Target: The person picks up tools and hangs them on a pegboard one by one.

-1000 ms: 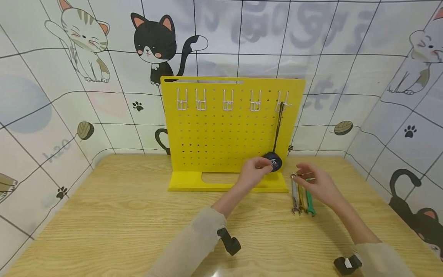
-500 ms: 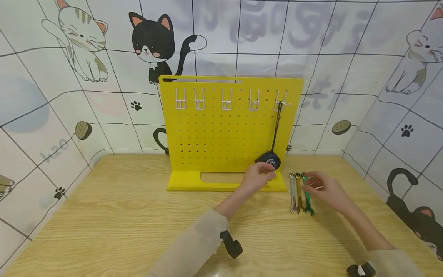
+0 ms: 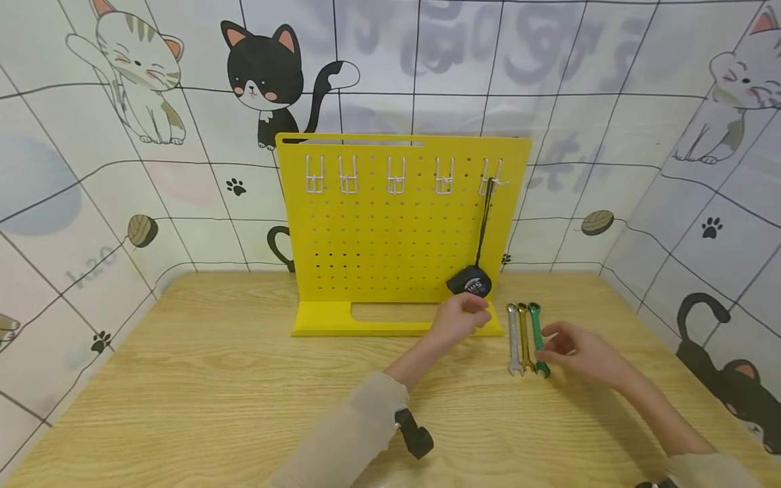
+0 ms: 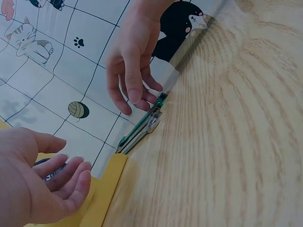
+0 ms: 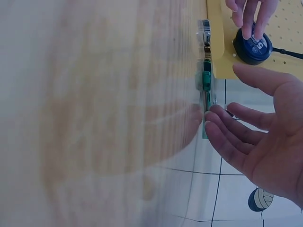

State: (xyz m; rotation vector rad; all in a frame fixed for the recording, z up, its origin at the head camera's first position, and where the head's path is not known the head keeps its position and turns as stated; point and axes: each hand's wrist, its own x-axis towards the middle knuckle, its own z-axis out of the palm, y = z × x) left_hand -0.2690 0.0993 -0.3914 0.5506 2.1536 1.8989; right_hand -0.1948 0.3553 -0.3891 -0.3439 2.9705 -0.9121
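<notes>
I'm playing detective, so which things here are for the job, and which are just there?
Likely for the job:
yellow pegboard
white hooks
tape measure
silver wrench
gold wrench
green wrench

Probably just there:
cat pictures
paw prints
yarn-ball pictures

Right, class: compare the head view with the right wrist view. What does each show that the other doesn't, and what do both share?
Only the head view: five white wire hooks, a black-and-white cartoon cat and beige fabric sleeves.

Only the right wrist view: the open palm of the bare right hand, facing the camera.

Both: the yellow perforated board, the black tape measure on its dark cord, the silver metal wrench, gold metal wrench, green metal wrench, wood-grain tabletop and both hands, including the left hand.
</notes>
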